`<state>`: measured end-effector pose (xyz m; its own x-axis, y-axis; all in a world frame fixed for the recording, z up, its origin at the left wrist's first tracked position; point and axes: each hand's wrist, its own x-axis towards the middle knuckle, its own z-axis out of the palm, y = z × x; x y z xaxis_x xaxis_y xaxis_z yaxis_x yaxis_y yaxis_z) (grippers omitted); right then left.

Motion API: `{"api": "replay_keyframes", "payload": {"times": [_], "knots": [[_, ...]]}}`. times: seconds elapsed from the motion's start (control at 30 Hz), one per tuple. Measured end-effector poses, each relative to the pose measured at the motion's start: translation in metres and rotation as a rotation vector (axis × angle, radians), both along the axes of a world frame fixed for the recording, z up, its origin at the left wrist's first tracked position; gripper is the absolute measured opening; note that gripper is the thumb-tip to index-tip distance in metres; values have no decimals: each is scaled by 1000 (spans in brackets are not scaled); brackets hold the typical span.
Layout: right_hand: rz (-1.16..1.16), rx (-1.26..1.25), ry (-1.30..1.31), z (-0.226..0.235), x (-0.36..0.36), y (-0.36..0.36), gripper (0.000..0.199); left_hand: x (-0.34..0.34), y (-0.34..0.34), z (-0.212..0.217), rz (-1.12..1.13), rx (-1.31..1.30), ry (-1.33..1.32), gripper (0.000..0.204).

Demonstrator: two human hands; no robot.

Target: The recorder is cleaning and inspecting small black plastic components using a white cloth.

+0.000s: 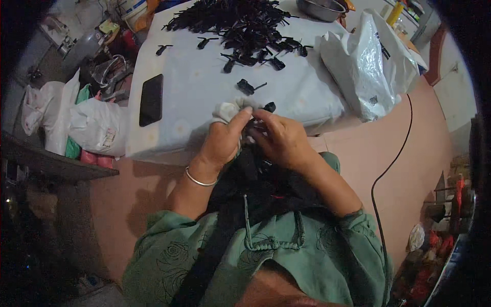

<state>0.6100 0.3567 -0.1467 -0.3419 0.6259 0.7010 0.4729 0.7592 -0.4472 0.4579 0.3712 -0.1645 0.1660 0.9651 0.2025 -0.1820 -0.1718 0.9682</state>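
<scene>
A small black plastic piece is pinched between the two hands just above the lap, at the near edge of the table, which is covered in a pale cloth. The left hand is closed, its thumb and forefinger, the tips wrapped in white tape, pressed onto the piece from the left; the right hand is closed as well, its fingers curled onto the same piece from the right, so that neither hand is nearer than the other. Most of the piece is hidden between the fingertips, and its long axis cannot be told. A second black piece is seen lying on the cloth just beyond the right hand's fingertips, and a third, with a thin stem, a little farther out, its stem pointed to the right. The heap of black pieces is spread well beyond, toward the far side. A dark phone is laid flat to the left, and a white plastic bag is set to the right.
</scene>
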Motion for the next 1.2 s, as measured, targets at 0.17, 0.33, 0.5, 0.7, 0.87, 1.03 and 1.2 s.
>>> {"api": "replay_keyframes", "payload": {"times": [0.17,0.33,0.5,0.7,0.87,1.03,1.2], "knots": [[68,-24,-246,12,17,-10,22,-2,-11,21,-215,-68,-17,18],[186,7,-167,13,15,-13,19,-5,-11,27,-331,-181,-7,21],[93,186,-135,9,4,-21,19,9,-13,26,-242,-35,145,22],[133,225,-129,8,9,-17,28,16,-12,18,-169,20,34,20],[208,173,-41,4,10,-14,25,14,-11,6,-124,165,209,21],[-70,97,-16,1,14,-15,20,18,-18,15,-162,114,186,23],[-135,-464,239,7,18,-9,16,15,-23,15,-206,94,178,22]]}}
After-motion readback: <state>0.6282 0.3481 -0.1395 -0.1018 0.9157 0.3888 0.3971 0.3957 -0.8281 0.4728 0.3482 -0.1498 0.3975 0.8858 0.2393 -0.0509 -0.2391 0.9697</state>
